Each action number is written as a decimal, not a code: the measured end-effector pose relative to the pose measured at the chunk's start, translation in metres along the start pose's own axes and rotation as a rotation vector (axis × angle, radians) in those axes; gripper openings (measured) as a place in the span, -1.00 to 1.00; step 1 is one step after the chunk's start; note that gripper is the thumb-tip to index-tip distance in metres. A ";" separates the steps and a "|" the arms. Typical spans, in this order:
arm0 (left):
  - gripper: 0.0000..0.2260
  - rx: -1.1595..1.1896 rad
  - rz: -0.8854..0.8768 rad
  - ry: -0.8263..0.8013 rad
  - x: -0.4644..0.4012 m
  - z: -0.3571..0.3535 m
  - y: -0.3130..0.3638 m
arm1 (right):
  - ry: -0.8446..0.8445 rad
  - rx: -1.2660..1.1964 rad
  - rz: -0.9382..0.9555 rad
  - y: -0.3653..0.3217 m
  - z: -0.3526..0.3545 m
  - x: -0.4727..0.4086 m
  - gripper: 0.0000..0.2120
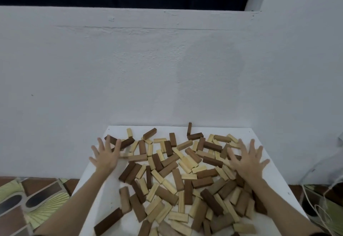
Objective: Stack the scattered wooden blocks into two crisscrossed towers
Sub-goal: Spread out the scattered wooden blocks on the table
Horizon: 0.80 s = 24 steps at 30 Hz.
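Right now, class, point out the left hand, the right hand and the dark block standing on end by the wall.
left hand [106, 156]: head view, back of the hand.
right hand [247, 161]: head view, back of the hand.
upright dark block [189, 129]: head view, its front face.

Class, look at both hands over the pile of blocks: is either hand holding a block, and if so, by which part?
Nothing is held. The left hand and right hand are both spread open with straight fingers above the scattered wooden blocks on the white table; neither has a grip on any block.
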<state>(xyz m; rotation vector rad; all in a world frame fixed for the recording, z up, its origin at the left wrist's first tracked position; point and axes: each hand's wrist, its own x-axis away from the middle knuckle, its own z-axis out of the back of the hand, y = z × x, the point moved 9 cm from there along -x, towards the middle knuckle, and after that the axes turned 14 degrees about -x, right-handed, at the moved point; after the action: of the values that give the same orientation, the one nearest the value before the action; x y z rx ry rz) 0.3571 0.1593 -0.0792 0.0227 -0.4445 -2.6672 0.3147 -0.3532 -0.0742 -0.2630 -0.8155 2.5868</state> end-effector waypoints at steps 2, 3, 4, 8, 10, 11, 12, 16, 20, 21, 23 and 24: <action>-0.42 0.037 0.043 -0.046 -0.021 0.000 -0.005 | 0.043 -0.074 -0.101 0.013 0.005 -0.020 -0.31; -0.43 0.058 0.047 -0.062 -0.031 -0.002 -0.005 | 0.033 -0.113 -0.157 0.019 0.003 -0.029 -0.29; -0.43 0.072 0.037 -0.079 -0.042 -0.005 -0.003 | 0.026 -0.138 -0.200 0.024 0.002 -0.038 -0.28; -0.49 0.153 -0.096 -0.156 -0.065 -0.019 0.020 | -0.044 -0.104 -0.225 0.025 -0.010 -0.070 -0.33; -0.52 0.180 -0.160 -0.177 -0.063 -0.024 0.039 | -0.112 -0.077 -0.172 0.013 -0.022 -0.079 -0.39; -0.52 0.161 -0.192 -0.179 -0.061 -0.026 0.050 | -0.150 -0.080 -0.128 0.004 -0.030 -0.082 -0.43; -0.52 0.134 -0.229 -0.176 -0.058 -0.027 0.063 | -0.186 -0.088 -0.085 -0.007 -0.038 -0.084 -0.46; -0.54 0.093 -0.366 -0.196 -0.048 -0.043 0.101 | -0.256 -0.093 0.031 -0.055 -0.069 -0.078 -0.51; -0.62 -0.033 -0.577 -0.151 -0.023 -0.054 0.150 | -0.311 -0.116 0.256 -0.099 -0.090 -0.059 -0.58; -0.62 -0.077 -0.620 -0.141 -0.018 -0.057 0.159 | -0.329 -0.124 0.328 -0.109 -0.093 -0.052 -0.59; -0.61 -0.121 -0.661 -0.160 -0.009 -0.064 0.168 | -0.355 -0.145 0.400 -0.119 -0.099 -0.043 -0.60; -0.60 -0.119 -0.673 -0.176 -0.005 -0.066 0.170 | -0.358 -0.170 0.388 -0.120 -0.100 -0.040 -0.62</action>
<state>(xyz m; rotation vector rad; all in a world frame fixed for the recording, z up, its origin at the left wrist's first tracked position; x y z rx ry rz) 0.4383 -0.0043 -0.0892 -0.1201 -0.3784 -3.3732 0.4197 -0.2314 -0.0831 0.0003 -1.2176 2.9797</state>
